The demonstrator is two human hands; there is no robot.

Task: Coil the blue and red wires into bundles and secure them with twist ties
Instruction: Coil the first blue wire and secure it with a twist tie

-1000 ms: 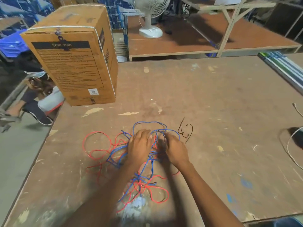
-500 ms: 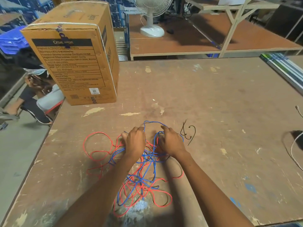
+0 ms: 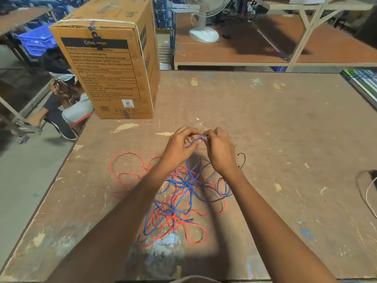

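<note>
the left hand [image 3: 178, 147] and the right hand [image 3: 221, 152] are up over the worn brown wooden tabletop [image 3: 275, 129], both pinching one end of the thin blue wire [image 3: 196, 140] between them. the rest of it lies under the hands, tangled with the thin red wire [image 3: 126, 166]. a tall brown cardboard box [image 3: 110, 62] stands on the tabletop, well apart.

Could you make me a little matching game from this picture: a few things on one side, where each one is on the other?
Things:
1. blue wire
2. red wire
3. cardboard box
4. white fan

Places:
A. standing on the table's far left corner
B. pinched between both hands
C. on the farther table behind
D. looped flat on the table, left of the arms

Pairs: 1-B, 2-D, 3-A, 4-C
</note>
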